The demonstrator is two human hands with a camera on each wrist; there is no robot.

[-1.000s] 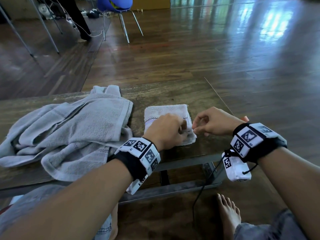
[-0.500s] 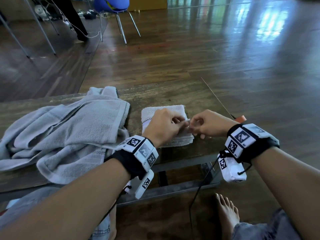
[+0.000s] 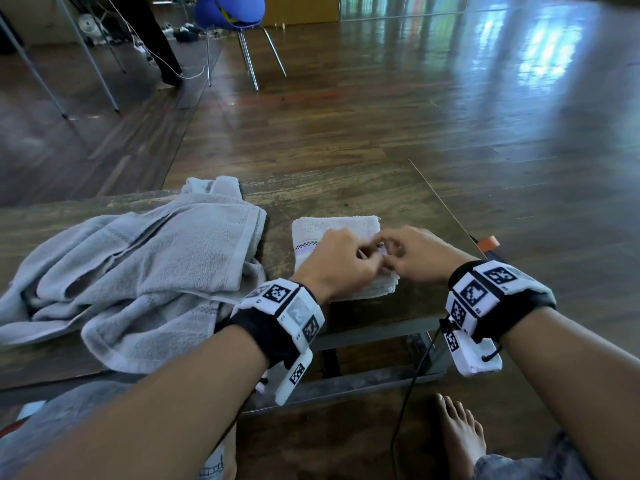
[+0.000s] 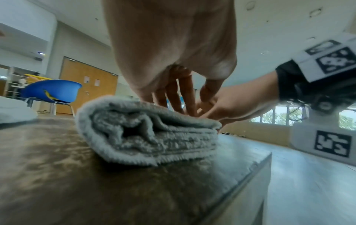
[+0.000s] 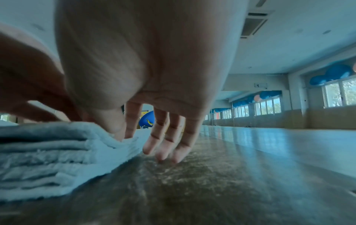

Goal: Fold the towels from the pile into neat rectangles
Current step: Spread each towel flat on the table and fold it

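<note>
1. Wooden table (image 3: 346, 188): carries the folded towel (image 3: 332, 226) near its right end.
2. Left hand (image 3: 337, 263): rests on the towel's top, fingers extended down onto it.
3. Right hand (image 3: 420, 259): thumb and forefinger pinch the towel's right corner; other fingers extended.
4. Unfolded pile (image 3: 138, 268): left of both hands.

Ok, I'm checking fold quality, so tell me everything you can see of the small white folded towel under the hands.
The small white folded terry towel lies flat on the worn wooden table, near its right end, folded into a thick rectangle of several stacked layers. A thin dark patterned stripe crosses its top. The left hand rests on it; the right hand pinches its right edge between thumb and forefinger. The pile of grey towels lies apart, to its left.
</note>
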